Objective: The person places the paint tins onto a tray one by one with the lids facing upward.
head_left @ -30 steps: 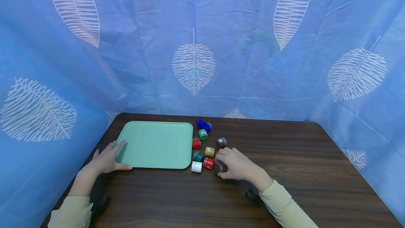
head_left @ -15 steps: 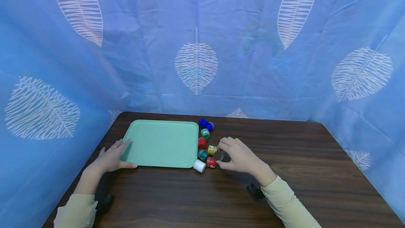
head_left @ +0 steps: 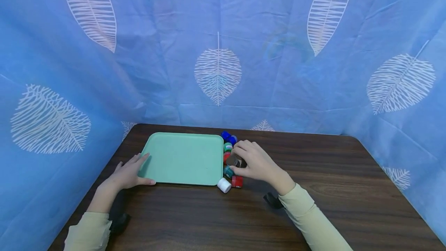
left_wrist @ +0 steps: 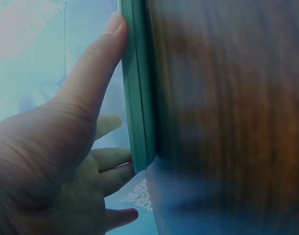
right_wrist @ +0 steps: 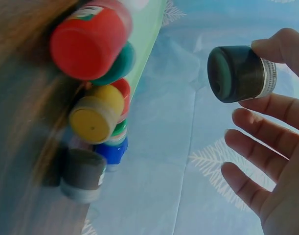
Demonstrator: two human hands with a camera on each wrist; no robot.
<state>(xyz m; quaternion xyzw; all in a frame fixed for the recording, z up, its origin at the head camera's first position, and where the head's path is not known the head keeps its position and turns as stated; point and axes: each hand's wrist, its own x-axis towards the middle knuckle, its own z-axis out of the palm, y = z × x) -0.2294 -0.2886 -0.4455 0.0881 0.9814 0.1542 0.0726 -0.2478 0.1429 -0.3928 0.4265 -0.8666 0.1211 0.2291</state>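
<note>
My right hand [head_left: 256, 164] pinches a small black paint jar [right_wrist: 240, 73] between thumb and index finger, the other fingers spread apart. In the head view this jar is raised over the cluster of paint jars at the tray's right side. My left hand [head_left: 127, 173] lies against the left end of the mint-green tray [head_left: 184, 162], its fingers fairly straight. In the left wrist view the thumb touches the tray's rim [left_wrist: 135, 88]. A white jar [head_left: 224, 185] leans by the tray's near right corner, beside a red jar [head_left: 237, 181]. A teal jar [head_left: 228, 172] sits just behind them.
Behind the right hand's jar are a green jar [head_left: 228, 147] and blue jars [head_left: 232, 139]. The right wrist view shows a yellow jar [right_wrist: 93, 117] and another dark jar [right_wrist: 83, 169]. A patterned blue cloth [head_left: 271, 80] hangs behind the dark wooden table [head_left: 331, 173].
My right hand has lifted the black jar and carried it leftward and away from me. The tray has slid slightly right under my left hand, and the white jar has tipped.
</note>
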